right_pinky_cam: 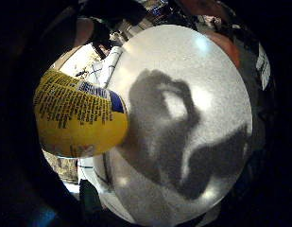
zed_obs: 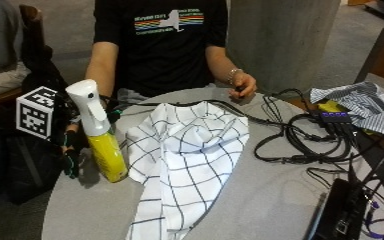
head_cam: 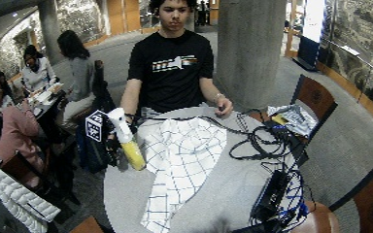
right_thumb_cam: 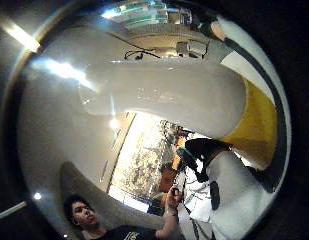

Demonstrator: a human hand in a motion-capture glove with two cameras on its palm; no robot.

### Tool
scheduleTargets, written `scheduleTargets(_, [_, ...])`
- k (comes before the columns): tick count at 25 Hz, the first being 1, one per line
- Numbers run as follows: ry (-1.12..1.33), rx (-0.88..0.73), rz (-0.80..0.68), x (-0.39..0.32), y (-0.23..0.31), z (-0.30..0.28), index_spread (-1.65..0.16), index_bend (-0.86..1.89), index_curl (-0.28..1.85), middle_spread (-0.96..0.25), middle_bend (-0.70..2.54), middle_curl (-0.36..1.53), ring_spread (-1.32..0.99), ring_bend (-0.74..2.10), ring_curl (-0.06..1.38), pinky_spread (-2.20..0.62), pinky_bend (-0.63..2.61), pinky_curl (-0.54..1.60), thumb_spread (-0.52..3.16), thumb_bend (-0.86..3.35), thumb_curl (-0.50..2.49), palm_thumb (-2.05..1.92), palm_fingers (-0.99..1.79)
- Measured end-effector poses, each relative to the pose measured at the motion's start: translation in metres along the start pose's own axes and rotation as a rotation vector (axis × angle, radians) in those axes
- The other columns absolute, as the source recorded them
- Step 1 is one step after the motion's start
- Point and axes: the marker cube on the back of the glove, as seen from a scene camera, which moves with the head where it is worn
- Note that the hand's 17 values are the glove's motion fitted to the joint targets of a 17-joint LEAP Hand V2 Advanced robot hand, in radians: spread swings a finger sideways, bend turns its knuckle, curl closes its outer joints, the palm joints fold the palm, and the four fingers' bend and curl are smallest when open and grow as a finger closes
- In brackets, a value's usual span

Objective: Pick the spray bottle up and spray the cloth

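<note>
The bottle (zed_obs: pixel 101 136), rigid and smooth, is standing on the tabletop (zed_obs: pixel 258 195) beside the cloth (zed_obs: pixel 182 165); the right hand (zed_obs: pixel 72 150) is reaching behind it, grip state unclear; its neck likely suits holding best.

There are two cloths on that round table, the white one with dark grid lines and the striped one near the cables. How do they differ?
The white grid-checked cloth is spread long across the grey round table, its lower end reaching the near edge; the grey-and-white striped cloth is bunched in a heap at the table's edge. The checked one looks larger and lies beside the yellow spray bottle; the striped one lies by the black cables. Both are rumpled.
</note>
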Motion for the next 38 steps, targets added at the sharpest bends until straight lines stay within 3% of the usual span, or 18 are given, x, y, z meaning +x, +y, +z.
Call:
scheduleTargets(25, [0.046,-0.033,0.024,-0.005,-0.045,0.043,-0.35,0.08,0.14,0.05,0.31,0.42,0.08,0.40,0.34,0.33,0.55,0.37,0.82,-0.04,0.35,0.63,0.40])
scheduleTargets(29, [0.046,-0.022,0.026,-0.003,-0.046,0.046,-0.35,-0.03,0.09,0.01,0.42,0.44,0.03,0.58,0.36,0.23,0.59,0.36,0.82,0.02,0.38,0.76,0.78])
scheduleTargets(31, [0.048,-0.013,0.021,-0.004,-0.046,0.046,-0.31,0.16,0.14,0.00,0.39,0.43,0.01,0.57,0.35,0.19,0.54,0.34,0.83,0.08,0.41,0.88,0.90])
scheduleTargets(38, [0.088,-0.089,-0.021,-0.011,-0.042,0.032,-0.26,0.17,0.22,-0.02,0.33,0.44,-0.01,0.55,0.38,0.11,0.48,0.36,0.79,0.07,0.46,0.97,0.99])
